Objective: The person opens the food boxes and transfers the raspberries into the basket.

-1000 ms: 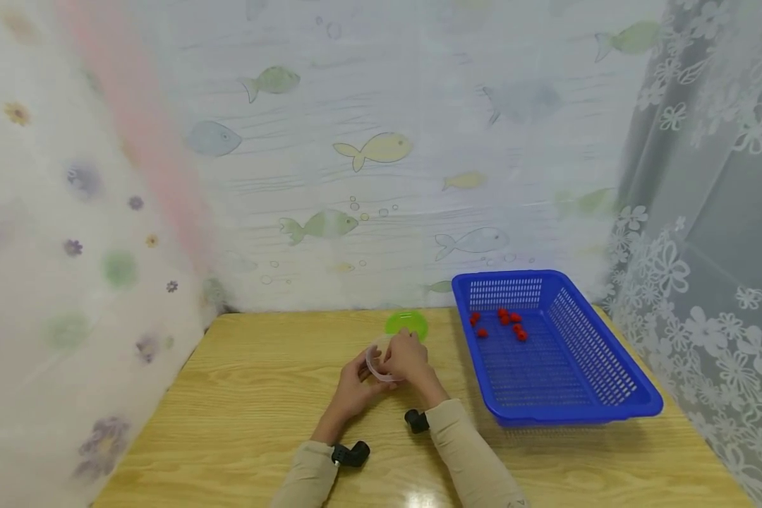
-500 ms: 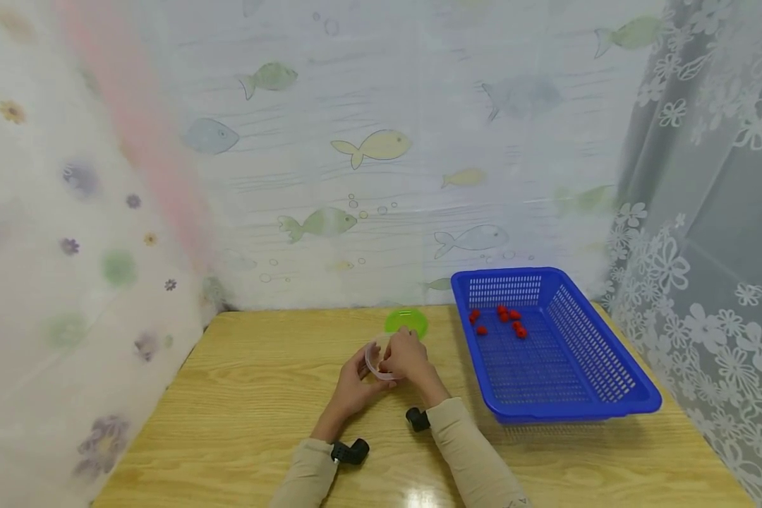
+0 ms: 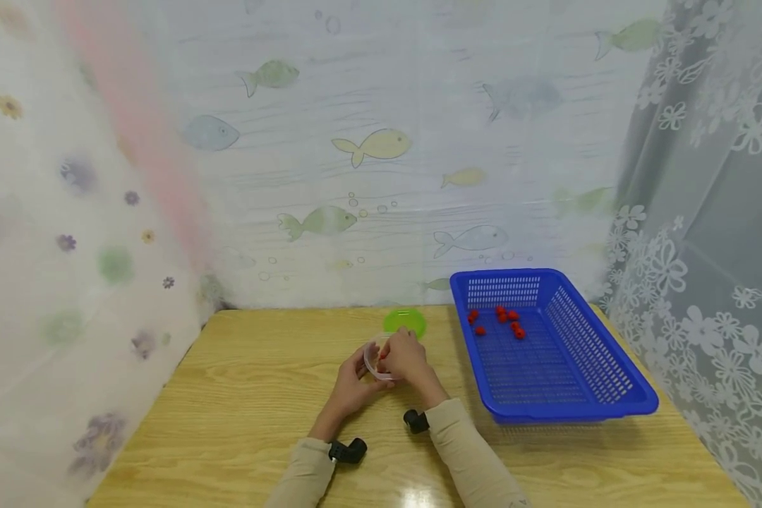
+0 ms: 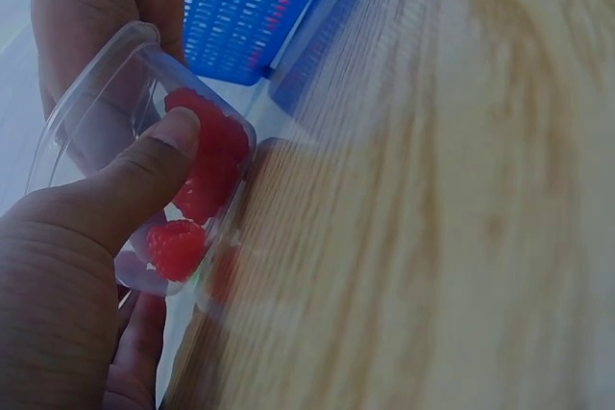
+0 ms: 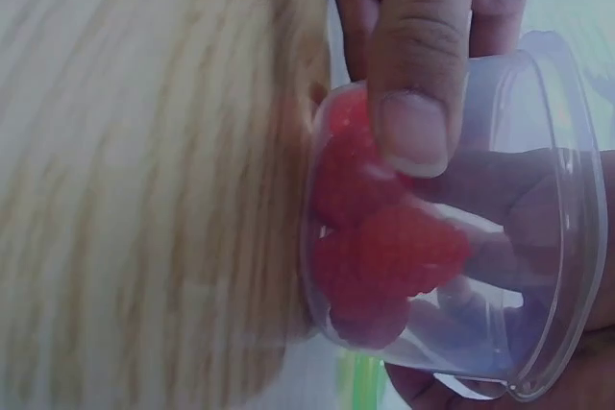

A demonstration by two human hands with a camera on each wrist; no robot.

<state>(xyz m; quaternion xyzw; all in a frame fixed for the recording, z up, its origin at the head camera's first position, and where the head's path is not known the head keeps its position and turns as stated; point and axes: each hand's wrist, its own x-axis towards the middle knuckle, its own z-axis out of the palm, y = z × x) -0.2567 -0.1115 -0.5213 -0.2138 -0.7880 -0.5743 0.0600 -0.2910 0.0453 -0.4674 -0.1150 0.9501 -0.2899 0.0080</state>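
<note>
My left hand [image 3: 353, 386] grips a clear plastic tub [image 3: 372, 367] from the side, its thumb [image 4: 135, 175] pressed along the tub wall. The tub is tilted, its mouth toward my right hand [image 3: 408, 356]. Inside, several red raspberries [image 5: 408, 247] lie bunched toward the bottom, and another raspberry [image 4: 177, 249] shows close to the wall. My right hand reaches in through the mouth with bent fingers, and red shows right by its fingertips in the head view. I cannot tell whether those fingers pinch a raspberry.
A large blue plastic basket [image 3: 565, 416] stands at the right of the wooden table [image 3: 248, 409], several red berries [image 3: 513, 315] lying near its far left corner. Behind the tub sits a bright green lid [image 3: 401, 321]. A fish-patterned curtain [image 3: 260, 176] hangs behind the table.
Both hands stay at the tub with only slight motion. A little more red shows by the right fingertips. The basket and lid have not moved.
</note>
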